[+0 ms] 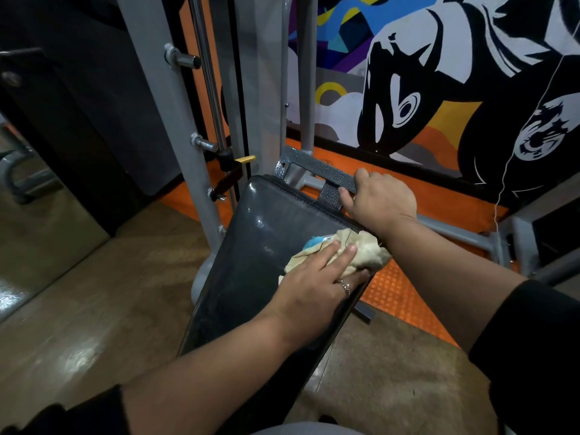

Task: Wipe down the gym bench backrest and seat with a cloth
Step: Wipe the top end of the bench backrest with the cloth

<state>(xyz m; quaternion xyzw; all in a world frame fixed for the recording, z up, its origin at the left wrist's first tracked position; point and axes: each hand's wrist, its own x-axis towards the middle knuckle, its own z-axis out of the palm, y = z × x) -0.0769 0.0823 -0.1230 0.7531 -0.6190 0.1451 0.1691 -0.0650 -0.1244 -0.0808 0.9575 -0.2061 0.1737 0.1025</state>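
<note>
A black padded bench backrest (251, 246) runs from the lower middle up to the centre. On its right side lies a crumpled cream cloth (367, 249) with a blue patch. My left hand (317, 284), with a ring on one finger, presses flat on the cloth with straight fingers. My right hand (379, 199) grips the grey metal bracket (314, 166) at the top end of the pad, fingers curled over its bar.
A grey rack upright (175, 120) with chrome pegs and a guide rod stands left of the bench. A yellow-tipped pin (246, 159) sticks out near the pad's top. Orange studded matting (405, 293) lies to the right. A painted mural wall (439, 73) is behind.
</note>
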